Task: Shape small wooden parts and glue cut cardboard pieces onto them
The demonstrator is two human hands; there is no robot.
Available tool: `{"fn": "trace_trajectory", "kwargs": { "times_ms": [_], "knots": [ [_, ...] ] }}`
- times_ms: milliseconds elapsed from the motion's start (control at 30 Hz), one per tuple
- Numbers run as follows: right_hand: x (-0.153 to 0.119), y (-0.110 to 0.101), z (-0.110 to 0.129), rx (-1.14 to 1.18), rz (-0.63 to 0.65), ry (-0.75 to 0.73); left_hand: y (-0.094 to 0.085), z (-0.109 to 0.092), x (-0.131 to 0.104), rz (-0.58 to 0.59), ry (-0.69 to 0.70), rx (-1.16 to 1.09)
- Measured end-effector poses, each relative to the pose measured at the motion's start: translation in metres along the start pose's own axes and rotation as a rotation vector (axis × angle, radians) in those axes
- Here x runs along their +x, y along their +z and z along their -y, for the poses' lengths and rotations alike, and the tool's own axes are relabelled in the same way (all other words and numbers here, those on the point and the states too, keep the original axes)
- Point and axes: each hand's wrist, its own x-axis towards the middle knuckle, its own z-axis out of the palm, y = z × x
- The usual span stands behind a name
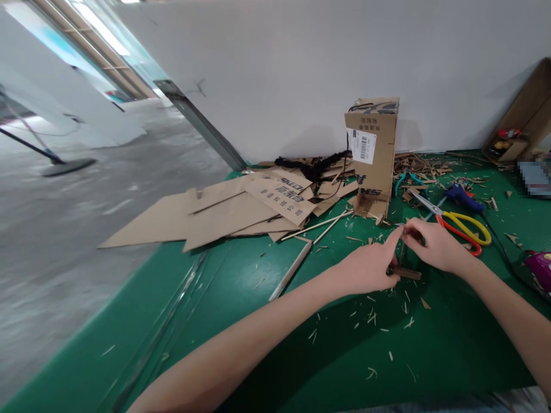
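My left hand [370, 267] is closed on a small brown cardboard piece [408, 273], whose strip-like end sticks out to the right below the fingers. Its index finger stretches up to meet the fingertips of my right hand [433, 244]. The right fingers are curled in a pinch near the top of that piece; what lies between them is too small to make out. Just right of my right hand lie scissors [467, 226] with red and yellow handles. A tall cardboard box structure [372, 155] with a white barcode label stands behind both hands.
Flat cardboard sheets [228, 215] are heaped at the left of the green table [241, 338]. A blue glue gun [465, 198], teal-handled pliers [411, 182], thin wooden sticks [316, 226] and a pale-edged strip [290, 272] lie around. Scraps litter the surface. A white wall [279, 74] rises behind.
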Motion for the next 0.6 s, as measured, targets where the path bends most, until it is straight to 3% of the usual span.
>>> {"fn": "trace_trajectory", "kwargs": {
  "times_ms": [133,200,267,367,500,600],
  "knots": [
    [-0.004,-0.006,0.003,0.067,0.237,-0.121,0.000,0.006,0.002,-0.076,-0.042,0.079],
    [-0.005,-0.002,0.005,0.040,0.275,-0.173,0.000,0.012,0.004,-0.133,-0.049,0.092],
    [-0.005,0.004,0.008,-0.062,0.210,-0.221,0.001,0.018,0.008,-0.184,-0.037,0.061],
    [-0.003,0.010,0.010,-0.292,0.012,-0.335,0.001,0.024,0.012,-0.272,-0.021,-0.041],
    [0.000,0.012,0.001,-0.530,-0.206,-0.458,-0.004,0.029,0.017,-0.491,0.013,-0.211],
    [0.001,0.013,-0.006,-0.641,-0.253,-0.522,-0.008,0.032,0.020,-0.469,0.029,-0.257]
  ]
}}
